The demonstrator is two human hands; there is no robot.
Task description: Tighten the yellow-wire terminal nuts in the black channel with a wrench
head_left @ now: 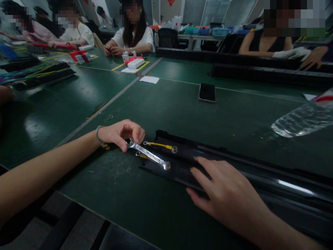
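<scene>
My left hand pinches the near end of a small silver wrench, whose far end sits on a fastener on a long black rail. The rail lies across the green table in front of me. A yellow wire with ring terminals lies on the rail just behind the wrench. My right hand rests flat on the rail to the right of the wrench, fingers stretched out and pressing down, holding nothing.
A black phone lies face down further back. A clear plastic bottle lies at the right. A white paper and red and white boxes sit behind. Several other people sit around the far side with more black rails.
</scene>
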